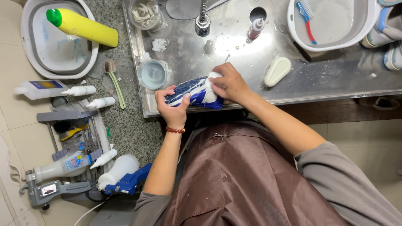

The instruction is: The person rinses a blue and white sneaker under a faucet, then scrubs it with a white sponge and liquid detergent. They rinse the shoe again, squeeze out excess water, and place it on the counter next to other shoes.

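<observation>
Blue-white shoe (197, 93) gripped by both hands: left hand (172, 108) at toe, right hand (229, 83) on top; yellow bottle (83, 27) far left.

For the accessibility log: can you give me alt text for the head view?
Two hands hold a blue and white shoe at a wet metal sink's front edge: left hand grips it, right hand presses on top. A brown apron fills the foreground.

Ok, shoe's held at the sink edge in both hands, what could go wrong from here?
The blue-and-white shoe sits right at the steel sink's front edge; wet, it might slip from the left hand and right hand onto the apron. An elbow could also knock the small cup nearby.
</observation>
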